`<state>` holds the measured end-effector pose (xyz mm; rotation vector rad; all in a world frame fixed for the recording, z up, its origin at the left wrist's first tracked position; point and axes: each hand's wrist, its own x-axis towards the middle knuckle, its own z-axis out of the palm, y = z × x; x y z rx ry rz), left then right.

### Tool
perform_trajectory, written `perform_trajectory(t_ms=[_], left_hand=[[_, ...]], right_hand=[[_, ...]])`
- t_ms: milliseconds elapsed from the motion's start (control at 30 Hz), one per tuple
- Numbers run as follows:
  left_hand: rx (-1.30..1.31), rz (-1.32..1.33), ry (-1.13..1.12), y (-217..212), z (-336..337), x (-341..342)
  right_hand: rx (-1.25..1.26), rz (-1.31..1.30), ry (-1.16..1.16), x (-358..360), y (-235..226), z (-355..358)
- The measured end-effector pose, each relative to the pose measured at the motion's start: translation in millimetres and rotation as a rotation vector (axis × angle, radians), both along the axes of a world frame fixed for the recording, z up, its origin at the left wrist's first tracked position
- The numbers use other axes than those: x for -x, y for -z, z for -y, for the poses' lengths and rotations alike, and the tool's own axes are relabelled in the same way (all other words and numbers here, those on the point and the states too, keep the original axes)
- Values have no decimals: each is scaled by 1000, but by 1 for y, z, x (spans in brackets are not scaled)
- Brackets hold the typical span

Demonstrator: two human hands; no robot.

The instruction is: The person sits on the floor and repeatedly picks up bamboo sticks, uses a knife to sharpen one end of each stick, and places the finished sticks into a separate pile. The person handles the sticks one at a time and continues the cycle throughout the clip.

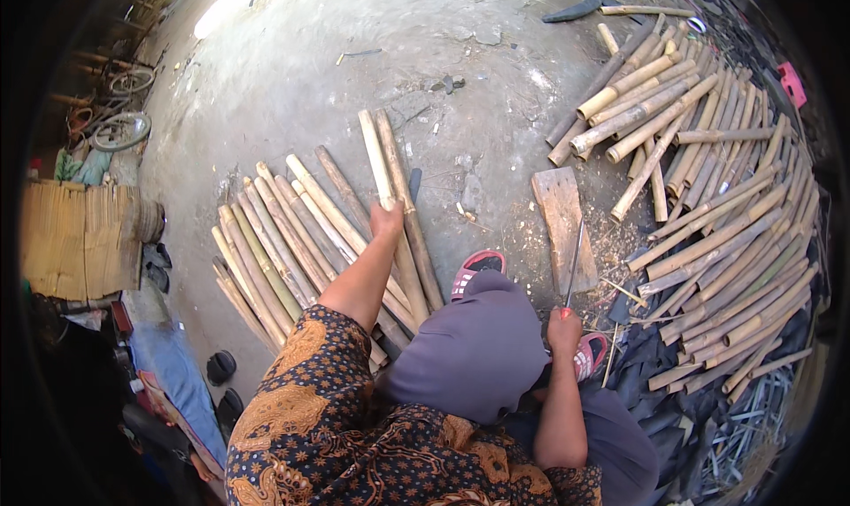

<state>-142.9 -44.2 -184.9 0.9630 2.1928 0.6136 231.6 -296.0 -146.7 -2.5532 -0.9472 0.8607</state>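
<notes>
My left hand reaches forward and grips a pale split bamboo piece at the right side of a fan of bamboo lengths on the concrete floor. My right hand rests by my knee, shut on the handle of a long thin blade. The blade points up over a flat wooden block. My grey-clad knees and pink sandals sit between the two hands.
A large heap of bamboo pieces curves along the right side. Dark scraps and thin strips lie at the lower right. Bundled pale slats and wheels stand at the left. Another tool lies at the top.
</notes>
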Motion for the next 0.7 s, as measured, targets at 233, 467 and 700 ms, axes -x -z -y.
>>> perform_trajectory(t_ms=[233, 467, 700], left_hand=[[311, -149, 49, 1, 10, -32], [-29, 116, -78, -12, 9, 7], [-248, 397, -230, -52, 0, 148]], right_hand=[[14, -55, -9, -6, 17, 8], [-19, -26, -28, -12, 47, 13], [-89, 53, -121, -3, 39, 8]])
